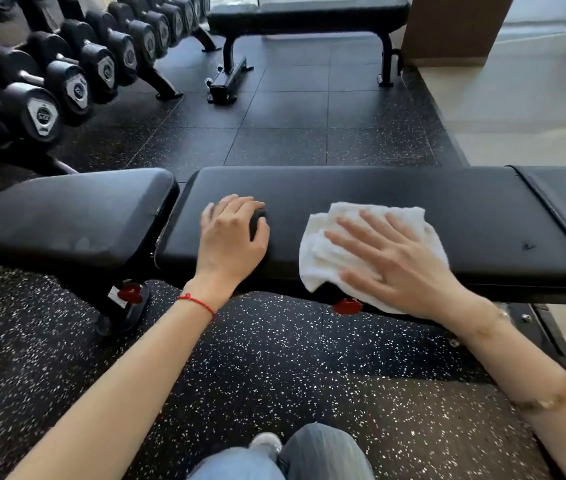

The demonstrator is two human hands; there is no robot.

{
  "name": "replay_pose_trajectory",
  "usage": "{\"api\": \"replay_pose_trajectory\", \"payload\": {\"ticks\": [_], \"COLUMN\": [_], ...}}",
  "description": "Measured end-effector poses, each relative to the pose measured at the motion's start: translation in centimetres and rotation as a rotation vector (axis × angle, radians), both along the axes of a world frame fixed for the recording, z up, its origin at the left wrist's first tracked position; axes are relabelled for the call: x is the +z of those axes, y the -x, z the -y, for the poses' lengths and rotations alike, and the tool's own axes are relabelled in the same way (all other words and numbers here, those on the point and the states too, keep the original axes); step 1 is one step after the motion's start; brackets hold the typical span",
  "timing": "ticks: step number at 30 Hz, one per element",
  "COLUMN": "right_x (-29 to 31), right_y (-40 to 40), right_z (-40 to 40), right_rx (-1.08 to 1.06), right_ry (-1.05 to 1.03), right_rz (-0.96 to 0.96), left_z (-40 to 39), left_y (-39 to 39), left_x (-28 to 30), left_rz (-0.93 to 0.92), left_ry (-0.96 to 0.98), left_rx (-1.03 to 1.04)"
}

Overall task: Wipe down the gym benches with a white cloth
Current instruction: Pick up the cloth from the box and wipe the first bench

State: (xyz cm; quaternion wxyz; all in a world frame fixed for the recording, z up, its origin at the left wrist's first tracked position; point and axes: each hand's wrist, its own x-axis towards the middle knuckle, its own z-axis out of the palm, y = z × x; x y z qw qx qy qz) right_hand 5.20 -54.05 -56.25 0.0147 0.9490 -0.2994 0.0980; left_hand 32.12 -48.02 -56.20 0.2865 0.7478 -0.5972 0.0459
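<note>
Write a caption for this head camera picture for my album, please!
Right hand presses a white cloth on the black bench; left hand rests beside it.

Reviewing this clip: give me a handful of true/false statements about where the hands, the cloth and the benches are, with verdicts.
1. The right hand lies flat, fingers spread, on the white cloth. True.
2. The cloth lies on the floor. False: it lies on the near bench's long black pad, one corner hanging over the front edge.
3. The left hand holds the cloth. False: it rests bare on the same pad, apart from the cloth.
4. A red string bracelet circles the left wrist. True.
5. A second bench stands farther back, beside the dumbbell rack. True.
</note>
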Motion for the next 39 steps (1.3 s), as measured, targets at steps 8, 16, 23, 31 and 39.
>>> {"api": "replay_pose_trajectory", "payload": {"ticks": [8,16,23,31,39], "right_x": [-1.9,-4.4,-4.4,-5.3,-3.7], "right_y": [-7.9,-8.2,-11.4,-8.0,-13.9], "right_z": [-2.6,-3.1,-3.7,-3.5,-4.2], "right_rx": [0.144,0.093,0.084,0.061,0.028], "right_ry": [0.443,0.663,0.666,0.7,0.49], "right_rz": [-0.133,-0.025,0.027,0.128,0.111], "left_z": [-4.9,-5.6,-5.4,-5.3,-5.3], "left_y": [-8.3,-9.4,-9.2,-9.5,-9.1], "left_x": [-0.7,-1.6,-1.9,-2.1,-2.0], "left_rz": [-0.015,-0.164,-0.182,-0.18,-0.173], "left_ry": [0.012,0.037,0.055,0.058,0.059], "left_rx": [-0.084,-0.096,-0.09,-0.087,-0.081]}}
